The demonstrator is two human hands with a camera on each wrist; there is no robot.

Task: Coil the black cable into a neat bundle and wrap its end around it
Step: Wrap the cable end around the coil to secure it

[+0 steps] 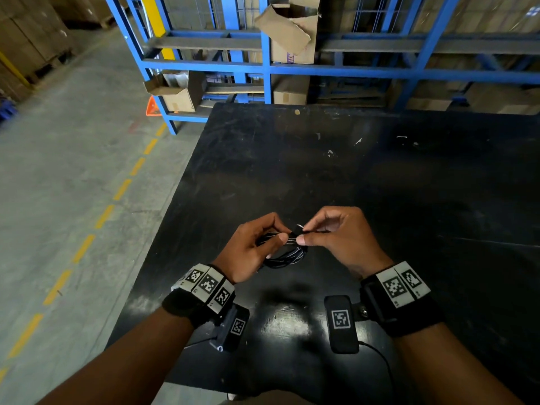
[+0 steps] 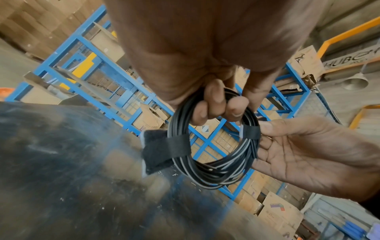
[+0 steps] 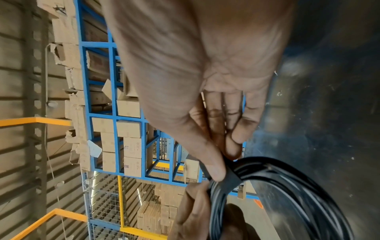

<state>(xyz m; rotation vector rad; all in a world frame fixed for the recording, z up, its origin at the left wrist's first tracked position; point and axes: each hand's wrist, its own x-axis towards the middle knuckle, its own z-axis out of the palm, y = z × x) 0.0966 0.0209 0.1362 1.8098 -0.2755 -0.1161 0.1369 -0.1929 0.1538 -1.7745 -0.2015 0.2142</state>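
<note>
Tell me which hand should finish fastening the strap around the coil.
Right, probably. The right hand already pinches the strap where it crosses the coiled cable. The left hand grips the coil's top and looks needed to steady it.

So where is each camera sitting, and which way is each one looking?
Head: worn on the person's head, looking down at the black table; both forearms, the left hand and the right hand show.
Left wrist: on the left wrist, looking along the left hand at the cable coil and its two black straps; the right hand's palm shows too.
Right wrist: on the right wrist, looking along the right hand pinching a strap.
All three share the coil.
</note>
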